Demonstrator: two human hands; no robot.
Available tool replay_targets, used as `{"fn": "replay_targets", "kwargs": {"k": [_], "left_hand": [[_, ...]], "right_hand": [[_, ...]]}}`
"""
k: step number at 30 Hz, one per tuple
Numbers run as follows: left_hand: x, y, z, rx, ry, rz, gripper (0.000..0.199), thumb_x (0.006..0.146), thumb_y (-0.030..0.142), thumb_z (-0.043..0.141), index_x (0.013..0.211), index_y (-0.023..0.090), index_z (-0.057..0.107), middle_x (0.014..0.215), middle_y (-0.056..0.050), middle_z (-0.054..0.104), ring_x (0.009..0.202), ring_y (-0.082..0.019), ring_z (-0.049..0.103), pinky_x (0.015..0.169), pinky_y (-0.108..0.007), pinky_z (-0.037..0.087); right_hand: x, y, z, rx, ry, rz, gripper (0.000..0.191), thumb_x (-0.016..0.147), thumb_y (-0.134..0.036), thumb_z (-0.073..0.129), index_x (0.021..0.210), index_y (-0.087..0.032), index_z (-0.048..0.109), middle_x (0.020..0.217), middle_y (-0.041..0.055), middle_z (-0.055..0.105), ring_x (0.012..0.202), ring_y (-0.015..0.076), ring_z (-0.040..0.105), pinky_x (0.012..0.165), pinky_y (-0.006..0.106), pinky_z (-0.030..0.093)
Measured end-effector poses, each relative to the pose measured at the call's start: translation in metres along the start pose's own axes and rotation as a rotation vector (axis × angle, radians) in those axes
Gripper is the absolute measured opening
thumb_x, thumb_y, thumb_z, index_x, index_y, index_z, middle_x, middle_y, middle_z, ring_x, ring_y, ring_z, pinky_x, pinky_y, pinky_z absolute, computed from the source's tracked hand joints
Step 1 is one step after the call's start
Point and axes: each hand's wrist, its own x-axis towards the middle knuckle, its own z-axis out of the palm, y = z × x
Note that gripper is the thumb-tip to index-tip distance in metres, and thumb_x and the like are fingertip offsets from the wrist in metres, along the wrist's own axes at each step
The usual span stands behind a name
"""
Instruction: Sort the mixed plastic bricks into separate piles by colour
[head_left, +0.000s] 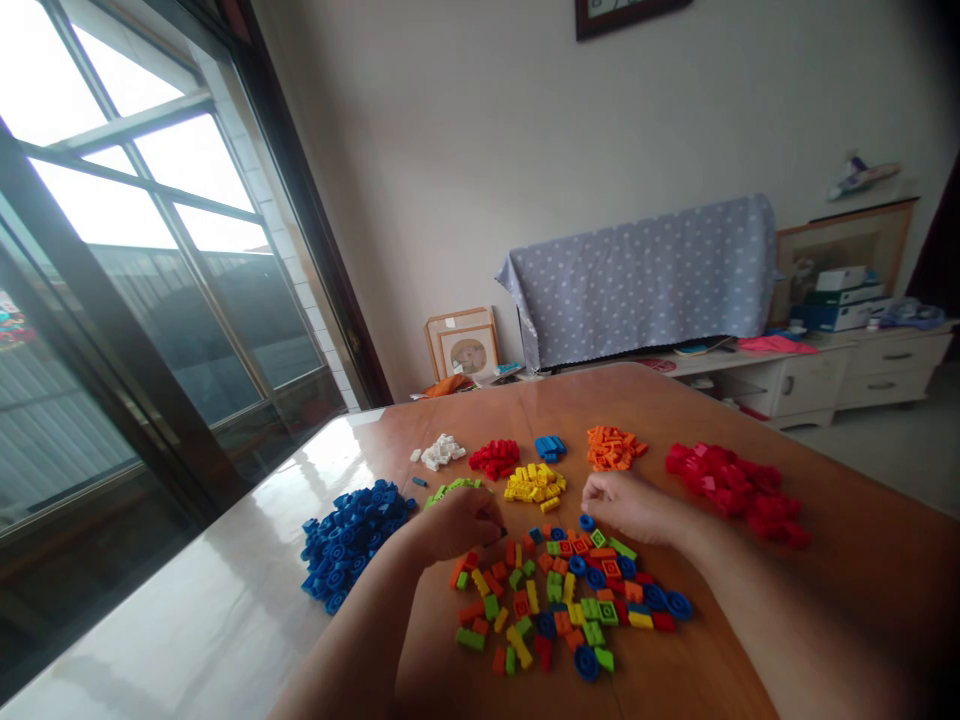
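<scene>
The table (247,600) is carrying all your blocks. A wide bunch of mixed blocks (555,588) is lying in front of you, stretching mostly left to right. At its far edge, your left hand (480,520) and your right hand (600,495) are curling their fingers in; I cannot tell if they are pinching anything. One long yellow block (519,647) is slanting from far left to near right. A round blue piece (587,522) is sitting just by your right fingertips.
</scene>
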Motion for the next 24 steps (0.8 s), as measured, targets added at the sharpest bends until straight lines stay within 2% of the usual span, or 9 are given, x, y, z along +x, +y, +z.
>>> {"fn": "replay_targets", "kwargs": {"k": [5, 14, 18, 24], "left_hand": [[0.0001, -0.0023, -0.0072, -0.480, 0.013, 0.063, 0.035, 0.076, 0.027, 0.069, 0.108, 0.015, 0.069, 0.089, -0.003, 0.064, 0.073, -0.011, 0.053, 0.069, -0.023, 0.040], [-0.0017, -0.0021, -0.0079, -0.793, -0.012, 0.085, 0.036, 0.074, 0.030, 0.078, 0.106, 0.015, 0.073, 0.089, -0.006, 0.065, 0.076, -0.012, 0.057, 0.072, -0.024, 0.042], [0.0010, -0.0060, -0.0061, -0.817, 0.004, 0.082, 0.034, 0.071, 0.031, 0.080, 0.100, 0.014, 0.072, 0.083, -0.004, 0.062, 0.072, -0.011, 0.056, 0.069, -0.024, 0.042], [0.0014, -0.0028, -0.0054, -0.572, 0.153, 0.015, 0.034, 0.069, 0.028, 0.076, 0.098, 0.011, 0.072, 0.080, -0.002, 0.062, 0.065, -0.008, 0.050, 0.065, -0.023, 0.039]], "right_hand": [[0.0040, 0.0047, 0.0036, -0.017, 0.012, -0.006, 0.018, 0.082, -0.034, 0.061, 0.087, -0.018, 0.067, 0.073, 0.0010, 0.068, 0.068, 0.0151, 0.057, 0.060, 0.023, 0.036], [0.0028, 0.0080, 0.0032, -0.036, 0.015, -0.019, 0.018, 0.083, -0.035, 0.058, 0.086, -0.019, 0.066, 0.070, 0.0001, 0.066, 0.067, 0.0154, 0.058, 0.058, 0.024, 0.034], [0.0036, 0.0089, 0.0038, -0.041, 0.018, -0.029, 0.019, 0.084, -0.037, 0.058, 0.085, -0.020, 0.066, 0.071, 0.0000, 0.066, 0.066, 0.0152, 0.057, 0.058, 0.024, 0.033], [0.0061, 0.0101, 0.0072, -0.068, 0.066, -0.040, 0.023, 0.084, -0.041, 0.058, 0.082, -0.019, 0.065, 0.063, -0.0013, 0.059, 0.061, 0.0147, 0.051, 0.055, 0.025, 0.028]]}}
